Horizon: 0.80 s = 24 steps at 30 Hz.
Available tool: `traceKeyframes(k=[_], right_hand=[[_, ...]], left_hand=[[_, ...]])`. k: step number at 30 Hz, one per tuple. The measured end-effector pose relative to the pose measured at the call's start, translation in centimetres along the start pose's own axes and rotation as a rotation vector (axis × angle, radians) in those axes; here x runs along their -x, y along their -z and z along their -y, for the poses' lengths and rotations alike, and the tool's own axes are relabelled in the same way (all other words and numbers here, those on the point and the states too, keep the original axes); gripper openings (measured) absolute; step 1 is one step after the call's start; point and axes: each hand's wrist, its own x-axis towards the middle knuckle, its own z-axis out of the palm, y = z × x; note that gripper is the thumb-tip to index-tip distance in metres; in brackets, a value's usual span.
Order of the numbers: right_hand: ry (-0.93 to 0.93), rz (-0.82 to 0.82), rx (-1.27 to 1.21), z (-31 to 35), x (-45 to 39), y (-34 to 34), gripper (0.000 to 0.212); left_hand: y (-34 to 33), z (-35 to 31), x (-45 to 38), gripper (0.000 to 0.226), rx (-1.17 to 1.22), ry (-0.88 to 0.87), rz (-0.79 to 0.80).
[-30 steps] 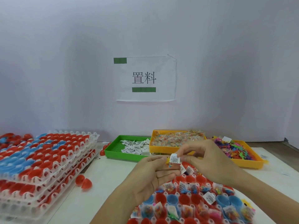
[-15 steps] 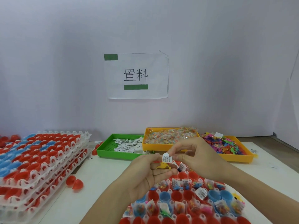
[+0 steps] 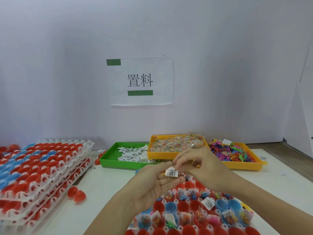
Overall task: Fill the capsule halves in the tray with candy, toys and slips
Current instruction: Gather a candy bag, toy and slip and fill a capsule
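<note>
Hands meet just above the far edge of the capsule tray [image 3: 194, 216] at the lower middle of the view. The left hand [image 3: 152, 182] comes in from seven o'clock, palm turned up and cupped, fingers curled loosely inward; small items lie in the hollow, among them a yellow bit whose kind cannot be told. The right hand [image 3: 201, 163] reaches across from four o'clock, back of the hand upward, wrist bent down. Its grip is a pinch: thumb and forefinger press together on the upper corner of a white printed slip [image 3: 171, 173], which hangs over the left fingertips. Whether the left fingers also press the slip cannot be told.

The capsule tray lies on the white counter [image 3: 101, 184] under both wrists. Its red and blue halves stand open side up; the nearer rows hold candy packets, small toys and slips, while several red halves just beneath the hands look bare.

At twelve o'clock from the hands sits an orange bin of candy [image 3: 177, 146], with a green bin of slips [image 3: 128, 156] at eleven o'clock and an orange bin of toys [image 3: 235, 154] at one o'clock. At nine o'clock stands a stack of filled trays [image 3: 42, 168], and two loose red halves [image 3: 76, 195] lie on the counter beside it. A paper sign [image 3: 141, 81] hangs on the wall above.
</note>
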Motion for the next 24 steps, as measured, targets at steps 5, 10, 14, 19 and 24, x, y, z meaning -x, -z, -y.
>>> traceKeyframes(k=[5,10,14,19,24], right_hand=[[-0.019,-0.035,0.075,-0.2,0.3,-0.1,0.020],[-0.147,0.044,0.065,0.8,0.2,-0.3,0.015],[-0.220,-0.001,0.034,1.6,0.2,-0.9,0.013],[-0.351,-0.046,-0.121,2.2,0.7,-1.6,0.008],[-0.335,-0.128,-0.118,3.1,0.9,-2.3,0.008]], left_hand=[[0.2,0.5,-0.1,0.018,-0.104,-0.063,-0.009],[-0.4,0.5,0.2,0.016,-0.229,-0.115,-0.037],[-0.9,0.9,0.4,0.016,-0.337,-0.191,-0.127],[-1.0,1.1,1.2,0.009,-0.400,-0.245,-0.161],[-1.4,0.9,2.2,0.011,-0.388,-0.297,-0.177]])
